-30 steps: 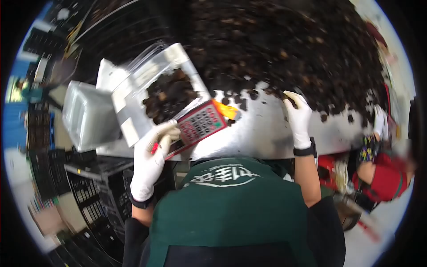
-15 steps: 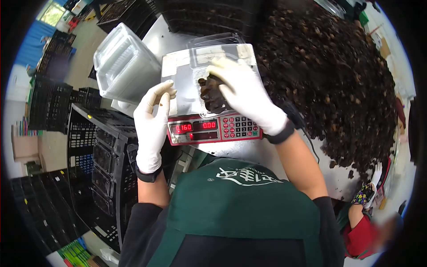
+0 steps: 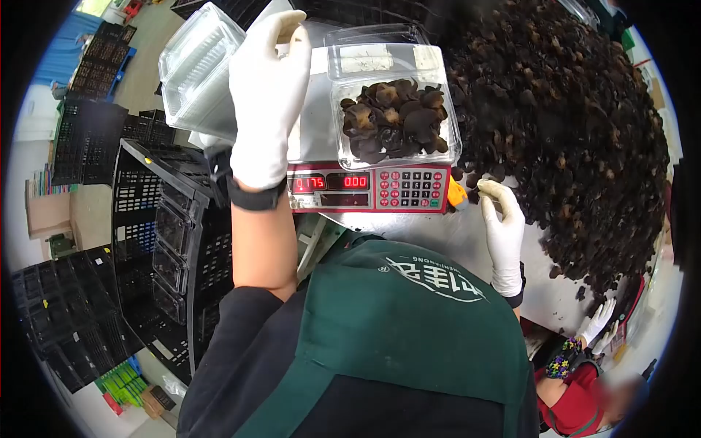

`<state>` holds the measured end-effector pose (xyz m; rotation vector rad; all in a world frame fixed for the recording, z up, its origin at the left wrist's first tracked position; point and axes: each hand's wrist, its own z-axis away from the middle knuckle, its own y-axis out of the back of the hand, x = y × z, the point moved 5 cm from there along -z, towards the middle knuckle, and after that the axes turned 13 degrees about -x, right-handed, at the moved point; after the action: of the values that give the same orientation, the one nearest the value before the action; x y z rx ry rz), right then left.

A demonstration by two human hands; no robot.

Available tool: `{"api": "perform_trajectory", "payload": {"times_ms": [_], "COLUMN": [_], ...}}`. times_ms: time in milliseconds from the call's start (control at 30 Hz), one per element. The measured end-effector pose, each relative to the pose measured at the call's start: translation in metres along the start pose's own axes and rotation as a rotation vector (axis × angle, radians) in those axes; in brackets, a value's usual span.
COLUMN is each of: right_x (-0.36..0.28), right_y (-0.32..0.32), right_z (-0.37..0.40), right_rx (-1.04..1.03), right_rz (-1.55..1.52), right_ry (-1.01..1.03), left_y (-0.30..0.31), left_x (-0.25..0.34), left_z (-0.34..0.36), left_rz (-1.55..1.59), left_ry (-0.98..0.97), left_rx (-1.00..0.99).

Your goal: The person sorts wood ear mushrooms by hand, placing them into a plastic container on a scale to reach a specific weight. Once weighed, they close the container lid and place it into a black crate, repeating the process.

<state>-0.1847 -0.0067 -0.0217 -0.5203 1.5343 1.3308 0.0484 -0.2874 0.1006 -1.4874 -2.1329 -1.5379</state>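
A clear plastic clamshell box (image 3: 338,102) stands with its lid folded back on the electronic scale (image 3: 315,150), holding dark brown wood ear mushrooms (image 3: 394,120). The red display reads 0.175. My left hand (image 3: 270,80), in a white glove, hovers over the scale's left side, thumb and fingers apart, holding nothing. To the right of the scale, my gloved right hand (image 3: 502,219) is low over the metal table, fingertips curled together beside a few loose dark pieces. What lies between those fingertips is too small to tell.
A large heap of wood ear mushrooms (image 3: 562,124) covers the table's right side. Stacked clear boxes (image 3: 197,73) stand left of the scale. An orange-handled object (image 3: 457,194) lies by its corner. Black crates (image 3: 157,241) are at left; a co-worker's gloved hand (image 3: 600,317) is lower right.
My right hand has left the box and moved right, beside the scale. My left hand has moved up and forward. The reading rose from 0.160 to 0.175.
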Motion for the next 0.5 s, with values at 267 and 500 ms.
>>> {"api": "perform_trajectory", "payload": {"times_ms": [267, 500], "right_x": [-0.023, -0.030], "right_y": [0.003, -0.003], "right_z": [-0.010, -0.032], "right_rx": [-0.011, -0.028], "right_rz": [0.011, -0.223], "right_ry": [0.087, 0.066], "left_y": [-0.093, -0.048], "left_x": [-0.084, -0.007], "left_z": [-0.024, 0.023], "left_rz": [-0.495, 0.324], "left_ry": [0.248, 0.161], "left_rx": [-0.531, -0.131]}}
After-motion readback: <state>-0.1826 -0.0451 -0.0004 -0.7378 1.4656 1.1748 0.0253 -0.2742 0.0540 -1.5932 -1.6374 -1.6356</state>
